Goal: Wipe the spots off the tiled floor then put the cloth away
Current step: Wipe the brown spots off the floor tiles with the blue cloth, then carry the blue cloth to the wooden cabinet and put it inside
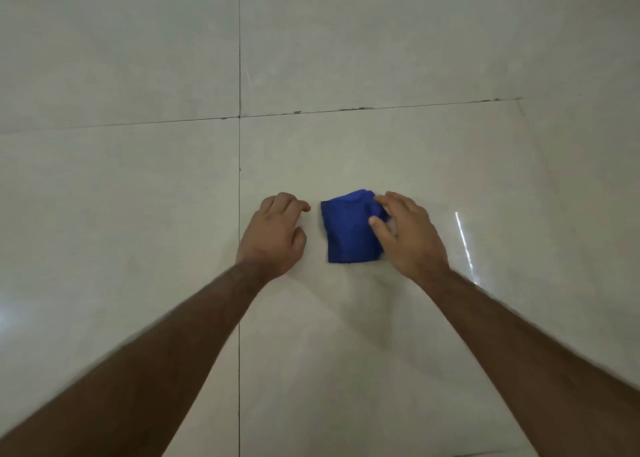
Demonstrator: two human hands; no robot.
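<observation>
A folded blue cloth (348, 230) lies flat on the pale glossy tiled floor (381, 152). My right hand (408, 235) rests on the cloth's right edge, fingers spread, with the fingertips on its upper right corner and the thumb pressing the fabric. My left hand (273, 235) is just left of the cloth, apart from it by a small gap, fingers curled loosely with nothing in them. Both bare forearms reach in from the bottom of the view. No distinct spots show on the tile around the cloth.
Dark grout lines cross at the left (239, 116), one running vertically under my left wrist, one running horizontally behind the hands with dark specks (360, 108) along it. A bright reflection streak (464, 242) lies to the right of my right hand.
</observation>
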